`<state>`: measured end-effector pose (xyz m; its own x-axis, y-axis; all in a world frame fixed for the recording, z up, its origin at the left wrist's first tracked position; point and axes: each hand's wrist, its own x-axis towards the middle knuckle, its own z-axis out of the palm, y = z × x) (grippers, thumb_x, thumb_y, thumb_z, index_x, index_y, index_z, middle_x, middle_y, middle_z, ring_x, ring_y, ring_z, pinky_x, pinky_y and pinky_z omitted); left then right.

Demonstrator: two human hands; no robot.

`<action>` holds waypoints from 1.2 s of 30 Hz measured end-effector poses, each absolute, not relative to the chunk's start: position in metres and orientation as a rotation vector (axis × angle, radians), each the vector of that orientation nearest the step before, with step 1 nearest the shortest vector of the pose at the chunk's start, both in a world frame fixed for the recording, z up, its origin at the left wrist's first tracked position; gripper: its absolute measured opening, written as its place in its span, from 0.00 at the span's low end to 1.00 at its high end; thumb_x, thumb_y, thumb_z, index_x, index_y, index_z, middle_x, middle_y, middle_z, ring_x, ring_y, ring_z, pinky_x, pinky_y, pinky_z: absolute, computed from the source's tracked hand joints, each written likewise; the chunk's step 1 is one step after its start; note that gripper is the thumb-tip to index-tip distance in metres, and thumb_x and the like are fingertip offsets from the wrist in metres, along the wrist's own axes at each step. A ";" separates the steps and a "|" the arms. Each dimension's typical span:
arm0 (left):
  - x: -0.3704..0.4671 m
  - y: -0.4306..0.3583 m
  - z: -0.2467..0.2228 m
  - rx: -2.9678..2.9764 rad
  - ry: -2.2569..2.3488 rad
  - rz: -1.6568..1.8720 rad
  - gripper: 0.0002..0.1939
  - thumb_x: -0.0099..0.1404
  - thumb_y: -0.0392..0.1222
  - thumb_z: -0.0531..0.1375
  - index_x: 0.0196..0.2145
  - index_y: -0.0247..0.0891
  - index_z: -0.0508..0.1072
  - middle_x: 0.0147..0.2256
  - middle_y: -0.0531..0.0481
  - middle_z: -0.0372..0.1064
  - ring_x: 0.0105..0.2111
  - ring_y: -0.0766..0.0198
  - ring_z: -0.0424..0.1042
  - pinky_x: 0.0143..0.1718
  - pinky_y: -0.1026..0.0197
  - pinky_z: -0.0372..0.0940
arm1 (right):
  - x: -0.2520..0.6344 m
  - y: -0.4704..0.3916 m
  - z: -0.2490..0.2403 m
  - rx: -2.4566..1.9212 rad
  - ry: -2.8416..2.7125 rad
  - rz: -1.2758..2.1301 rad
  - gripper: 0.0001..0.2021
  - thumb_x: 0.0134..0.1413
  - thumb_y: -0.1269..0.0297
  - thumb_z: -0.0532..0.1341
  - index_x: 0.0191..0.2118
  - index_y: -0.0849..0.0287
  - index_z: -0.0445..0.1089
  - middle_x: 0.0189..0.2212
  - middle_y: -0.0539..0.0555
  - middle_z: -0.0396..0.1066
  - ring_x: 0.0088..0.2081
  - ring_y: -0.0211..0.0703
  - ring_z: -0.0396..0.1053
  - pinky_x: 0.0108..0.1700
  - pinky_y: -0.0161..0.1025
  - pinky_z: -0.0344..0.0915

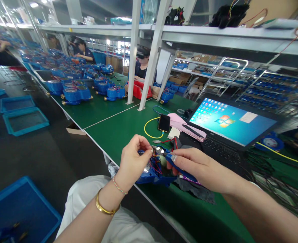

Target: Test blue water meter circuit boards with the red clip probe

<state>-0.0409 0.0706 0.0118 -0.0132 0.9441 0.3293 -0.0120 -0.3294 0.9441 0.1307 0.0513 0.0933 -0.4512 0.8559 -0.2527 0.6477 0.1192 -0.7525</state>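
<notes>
My right hand [191, 165] is closed round the blue handles of a pair of pliers [160, 150], whose metal jaws point left. Right at the jaw tips, the thumb and fingertips of my left hand [136, 158] are pinched together; what they hold is too small to make out. Below both hands lies a blue water meter [149, 178] at the table edge, opened up, with red and other thin wires [157, 166] showing inside. My hands hide part of it. A dark grey cloth [197, 192] lies beside the meter, under my right hand.
Ahead are a phone [164, 123] on a yellow cable, pink sheets [186, 126] and a laptop [230, 123]. Several blue meters [75, 92] and a red bin [142, 89] stand farther along the green table [113, 130]. Blue trays [25, 121] lie on the floor. Co-workers sit beyond.
</notes>
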 end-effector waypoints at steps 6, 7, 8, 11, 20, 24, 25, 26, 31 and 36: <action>-0.042 0.071 0.009 1.478 1.048 1.465 0.06 0.53 0.30 0.57 0.29 0.38 0.64 0.27 0.55 0.65 0.29 0.67 0.66 0.33 0.63 0.62 | 0.143 0.058 0.105 -1.416 -2.046 1.283 0.17 0.50 0.50 0.54 0.24 0.59 0.68 0.21 0.54 0.68 0.25 0.40 0.63 0.28 0.37 0.60; -0.042 0.071 0.009 1.485 1.054 1.470 0.06 0.53 0.30 0.57 0.29 0.39 0.64 0.27 0.55 0.64 0.29 0.67 0.66 0.33 0.63 0.62 | 0.147 0.066 0.108 -1.380 -1.948 1.307 0.16 0.49 0.51 0.56 0.23 0.59 0.67 0.22 0.54 0.69 0.26 0.41 0.64 0.29 0.37 0.61; -0.042 0.071 0.009 1.493 1.062 1.470 0.07 0.53 0.30 0.56 0.29 0.39 0.63 0.27 0.55 0.64 0.29 0.67 0.66 0.33 0.63 0.62 | 0.151 0.077 0.111 -1.340 -1.834 1.335 0.15 0.48 0.52 0.57 0.22 0.59 0.66 0.23 0.55 0.70 0.27 0.42 0.66 0.30 0.37 0.63; -0.042 0.072 0.010 1.507 1.083 1.459 0.07 0.53 0.31 0.56 0.30 0.39 0.63 0.28 0.55 0.64 0.29 0.67 0.66 0.34 0.63 0.62 | 0.155 0.125 0.108 -1.271 -1.530 1.488 0.15 0.53 0.61 0.53 0.19 0.60 0.61 0.31 0.58 0.73 0.33 0.43 0.71 0.40 0.40 0.67; -0.044 0.074 0.010 1.524 1.152 1.391 0.03 0.59 0.37 0.55 0.32 0.39 0.63 0.30 0.54 0.62 0.30 0.66 0.64 0.33 0.63 0.60 | 0.108 0.244 0.030 -1.514 -1.493 1.657 0.19 0.64 0.64 0.44 0.27 0.64 0.64 0.29 0.61 0.73 0.34 0.43 0.73 0.37 0.38 0.68; -0.045 0.073 0.012 1.536 1.169 1.368 0.03 0.60 0.38 0.55 0.33 0.39 0.63 0.30 0.54 0.62 0.31 0.66 0.65 0.34 0.62 0.59 | 0.129 0.239 0.040 -1.515 -1.516 1.270 0.08 0.60 0.69 0.53 0.31 0.63 0.66 0.28 0.53 0.72 0.32 0.35 0.70 0.33 0.29 0.64; -0.045 0.073 0.013 1.540 1.169 1.360 0.03 0.60 0.39 0.55 0.33 0.39 0.63 0.30 0.54 0.63 0.32 0.66 0.65 0.34 0.62 0.60 | 0.140 0.232 0.045 -1.502 -1.530 1.196 0.05 0.58 0.72 0.54 0.32 0.62 0.66 0.28 0.52 0.72 0.30 0.33 0.69 0.31 0.27 0.62; -0.045 0.073 0.013 1.547 1.172 1.350 0.03 0.60 0.39 0.55 0.34 0.39 0.64 0.31 0.54 0.63 0.32 0.65 0.65 0.35 0.62 0.60 | 0.153 0.221 0.051 -1.491 -1.544 1.144 0.04 0.56 0.73 0.55 0.32 0.62 0.67 0.27 0.50 0.72 0.29 0.32 0.69 0.30 0.27 0.61; -0.047 0.074 0.014 1.677 1.171 1.376 0.04 0.63 0.38 0.54 0.37 0.39 0.67 0.37 0.52 0.65 0.39 0.64 0.67 0.42 0.61 0.60 | 0.215 0.153 0.055 -1.468 -1.872 1.027 0.03 0.48 0.73 0.58 0.27 0.61 0.67 0.20 0.47 0.68 0.23 0.34 0.67 0.26 0.31 0.61; -0.044 0.073 0.015 1.900 1.120 1.418 0.08 0.64 0.35 0.53 0.39 0.42 0.69 0.42 0.52 0.65 0.46 0.65 0.65 0.48 0.61 0.58 | 0.229 0.115 0.027 -1.632 -2.199 0.925 0.07 0.44 0.70 0.60 0.33 0.60 0.70 0.26 0.50 0.71 0.28 0.39 0.69 0.31 0.36 0.63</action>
